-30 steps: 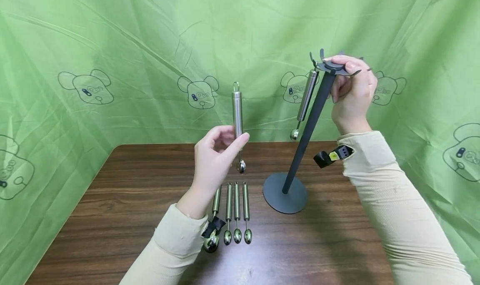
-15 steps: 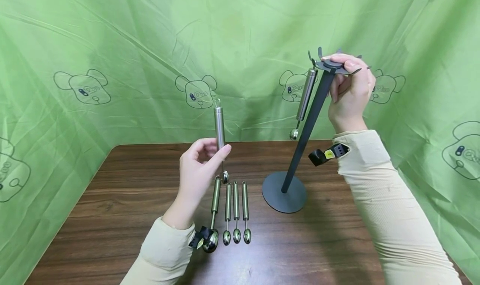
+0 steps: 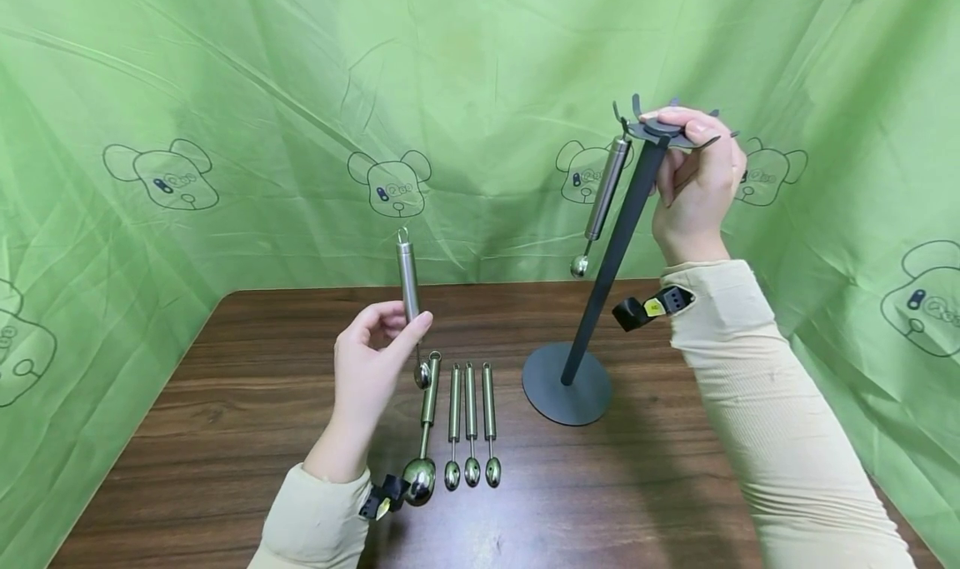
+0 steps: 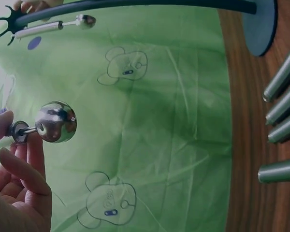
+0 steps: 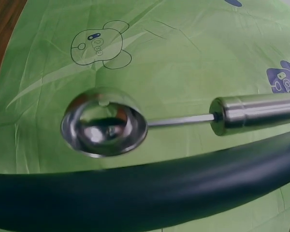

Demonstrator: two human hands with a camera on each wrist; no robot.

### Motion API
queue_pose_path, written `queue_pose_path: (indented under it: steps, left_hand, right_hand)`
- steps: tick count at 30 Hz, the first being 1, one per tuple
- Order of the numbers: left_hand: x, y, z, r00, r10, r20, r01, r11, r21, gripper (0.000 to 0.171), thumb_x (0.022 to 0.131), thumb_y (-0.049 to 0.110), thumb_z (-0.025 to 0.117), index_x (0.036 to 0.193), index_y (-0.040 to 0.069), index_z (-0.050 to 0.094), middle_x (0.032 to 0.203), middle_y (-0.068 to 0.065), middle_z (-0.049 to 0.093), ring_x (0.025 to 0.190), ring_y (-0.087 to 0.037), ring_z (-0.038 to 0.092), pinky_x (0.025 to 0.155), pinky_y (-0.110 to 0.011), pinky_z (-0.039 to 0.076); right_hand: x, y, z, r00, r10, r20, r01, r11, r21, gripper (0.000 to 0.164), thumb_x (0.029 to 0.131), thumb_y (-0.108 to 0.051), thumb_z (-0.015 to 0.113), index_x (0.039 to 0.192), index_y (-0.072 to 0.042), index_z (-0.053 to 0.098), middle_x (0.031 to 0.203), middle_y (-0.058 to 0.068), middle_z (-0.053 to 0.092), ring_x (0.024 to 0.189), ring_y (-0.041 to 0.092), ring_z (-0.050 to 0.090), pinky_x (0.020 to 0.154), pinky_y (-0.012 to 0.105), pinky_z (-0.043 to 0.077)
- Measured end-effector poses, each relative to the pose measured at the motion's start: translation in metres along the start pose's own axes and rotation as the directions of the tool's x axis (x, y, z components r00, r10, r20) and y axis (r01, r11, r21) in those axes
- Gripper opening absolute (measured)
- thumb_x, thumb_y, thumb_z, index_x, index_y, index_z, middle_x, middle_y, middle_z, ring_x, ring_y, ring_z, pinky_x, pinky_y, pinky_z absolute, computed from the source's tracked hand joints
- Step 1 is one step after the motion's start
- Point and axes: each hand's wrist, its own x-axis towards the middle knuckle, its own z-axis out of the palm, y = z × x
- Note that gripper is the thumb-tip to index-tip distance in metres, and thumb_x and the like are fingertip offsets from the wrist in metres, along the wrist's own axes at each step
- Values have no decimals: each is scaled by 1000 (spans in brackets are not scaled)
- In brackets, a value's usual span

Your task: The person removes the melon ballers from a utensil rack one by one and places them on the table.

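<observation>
A steel melon baller (image 3: 407,273) stands upright in my left hand (image 3: 371,361), pinched by the lower handle between thumb and fingers. Its loop points up; the round scoop (image 4: 56,122) hangs below the fingers in the left wrist view. With my right hand (image 3: 697,190) I grip the hooked top of a dark grey stand (image 3: 615,257), some fingers hidden behind it. The post leans to the right. From a hook on its left side hangs another melon baller (image 3: 606,190), whose hollow scoop (image 5: 104,123) fills the right wrist view.
On the wooden table (image 3: 187,436) lie several more melon ballers (image 3: 471,406) side by side, including one with a larger scoop (image 3: 420,477). The stand's round base (image 3: 566,402) sits to their right. Green cloth (image 3: 480,69) surrounds the table's back and sides.
My left hand has moved left and down with the melon baller, away from the stand. The right hand keeps its grip on the stand's top, and the hanging melon baller stays on its hook.
</observation>
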Motion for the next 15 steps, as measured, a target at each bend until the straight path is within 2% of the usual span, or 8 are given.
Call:
queue_pose_path:
  steps: [6, 15]
  left_hand:
    - [-6, -8, -7, 999, -19, -31, 19, 1000, 0, 22, 83, 7, 79, 98, -5, 69, 76, 19, 64, 72, -1, 60, 69, -14, 50]
    - [-16, -24, -19, 993, -102, -64, 104, 994, 26, 23, 83, 8, 79, 100, -5, 69, 75, 19, 65, 72, -1, 60, 69, -13, 49]
  right_hand:
    - [-1, 0, 1, 1000, -11, -9, 11, 1000, -8, 31, 92, 0, 42, 84, 13, 69, 72, 16, 71, 33, 8, 18, 34, 20, 19]
    - [-1, -1, 2, 1000, -8, -20, 8, 1000, -12, 33, 92, 0, 40, 83, 12, 70, 74, 16, 72, 33, 8, 18, 34, 20, 18]
